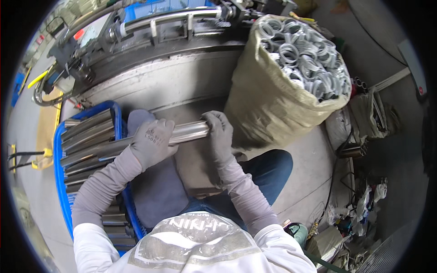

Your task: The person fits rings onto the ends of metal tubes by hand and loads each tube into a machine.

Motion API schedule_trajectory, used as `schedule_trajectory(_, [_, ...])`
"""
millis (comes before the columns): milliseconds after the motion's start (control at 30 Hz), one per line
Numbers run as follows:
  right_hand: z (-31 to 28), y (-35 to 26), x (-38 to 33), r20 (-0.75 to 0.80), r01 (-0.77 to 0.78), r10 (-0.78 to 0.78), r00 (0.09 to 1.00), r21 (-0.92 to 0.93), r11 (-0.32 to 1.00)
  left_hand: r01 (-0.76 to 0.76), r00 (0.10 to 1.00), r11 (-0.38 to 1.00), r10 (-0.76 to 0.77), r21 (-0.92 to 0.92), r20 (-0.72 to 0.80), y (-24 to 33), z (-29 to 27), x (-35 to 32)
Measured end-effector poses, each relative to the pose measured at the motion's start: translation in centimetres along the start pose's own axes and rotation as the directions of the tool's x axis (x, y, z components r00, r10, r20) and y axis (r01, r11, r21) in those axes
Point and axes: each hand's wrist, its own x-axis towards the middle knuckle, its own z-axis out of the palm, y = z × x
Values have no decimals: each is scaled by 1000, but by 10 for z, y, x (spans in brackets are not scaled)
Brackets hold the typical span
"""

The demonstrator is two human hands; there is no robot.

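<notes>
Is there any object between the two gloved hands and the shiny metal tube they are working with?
Nothing visible does. The left hand wraps the shiny metal tube near its middle, and the right hand grips its end, beside the sack of metal rings.

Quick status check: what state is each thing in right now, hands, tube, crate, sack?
Left hand: gloved, closed around the tube.
Right hand: gloved, gripping the tube's end.
Tube: held level between both hands, over the lap.
Crate: blue, loaded with metal tubes lying flat.
Sack: upright, open at the top, full of metal rings.
</notes>
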Motion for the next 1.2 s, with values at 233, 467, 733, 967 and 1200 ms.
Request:
schedule_trajectory(233, [-36,-72,2,191,576,-655,731,-688,442,-265,937,643,-4,-719,-349,38,-28,-65])
schedule_trajectory(467, [-19,-137,24,113,536,-525,844,-225,814,-592,607,-212,-752,-777,-258,-2,-94,5])
schedule_trajectory(733, [-52,-234,234,355,280,-403,844,-931,-234,-7,922,979,-73,-205,-381,8,-106,0])
schedule_trajectory(967, [-43,-236,259,369,287,-109,923,-849,-443,68,975,976,-110,-208,-195,6,-10,-4])
schedule_trajectory(1200, [-25,-166,93,437,291,-192,879,-170,941,91,967,975,-135,-202,-218,1,-5,-14])
